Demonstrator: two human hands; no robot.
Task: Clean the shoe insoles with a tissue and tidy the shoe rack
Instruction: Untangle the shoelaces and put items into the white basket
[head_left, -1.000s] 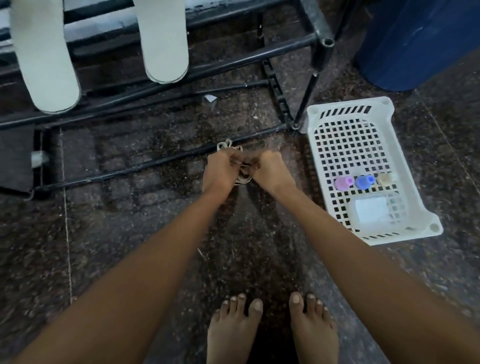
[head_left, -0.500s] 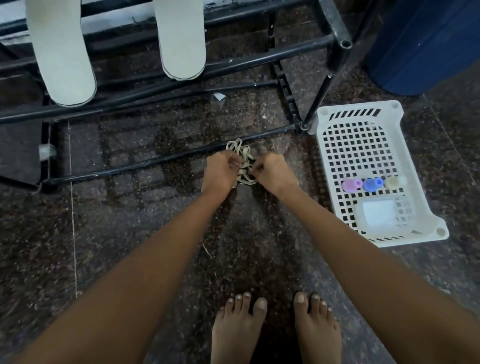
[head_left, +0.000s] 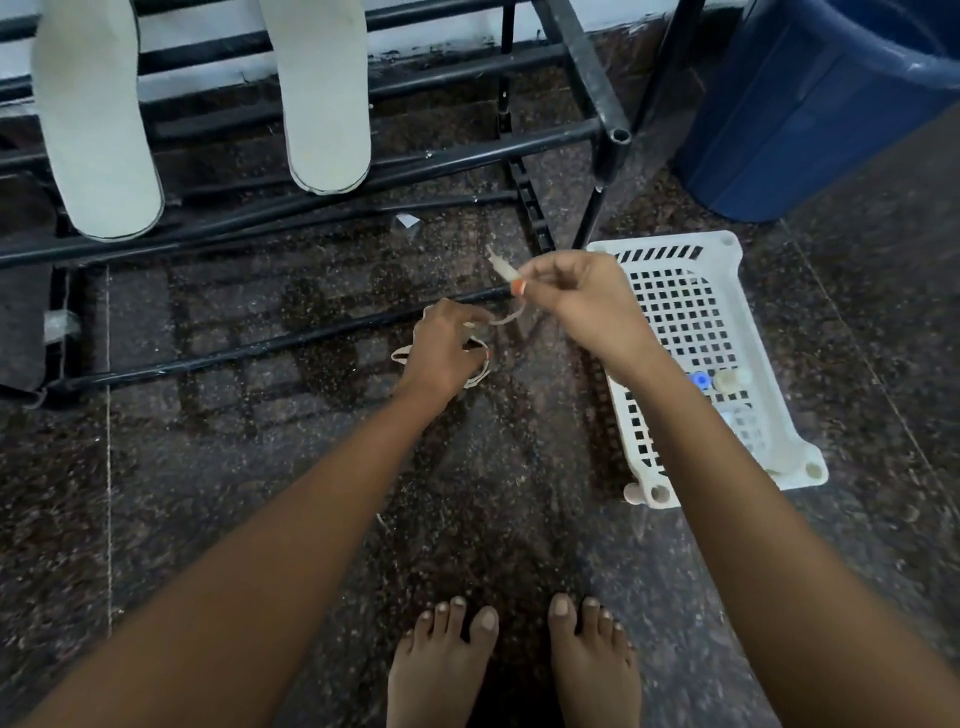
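Two pale insoles lie across the bars of the black shoe rack (head_left: 571, 137), one on the left (head_left: 96, 135) and one in the middle (head_left: 322, 98). Just above the dark floor in front of the rack, my left hand (head_left: 447, 348) grips a bundle of beige shoelace (head_left: 480, 371). My right hand (head_left: 576, 296) is raised a little higher and pinches the lace's free end (head_left: 501, 265) between thumb and fingers. A strand runs between the two hands.
A white perforated basket (head_left: 691, 291) lies right of the hands, holding small bottles (head_left: 727, 379). A blue bin (head_left: 810, 104) stands at the back right. A dark mat (head_left: 23, 291) lies at far left. My bare feet (head_left: 514, 665) are at the bottom edge.
The hands were together on the lace bundle; now my right hand has lifted up and to the right, pulling one end out. The camera has tilted closer.
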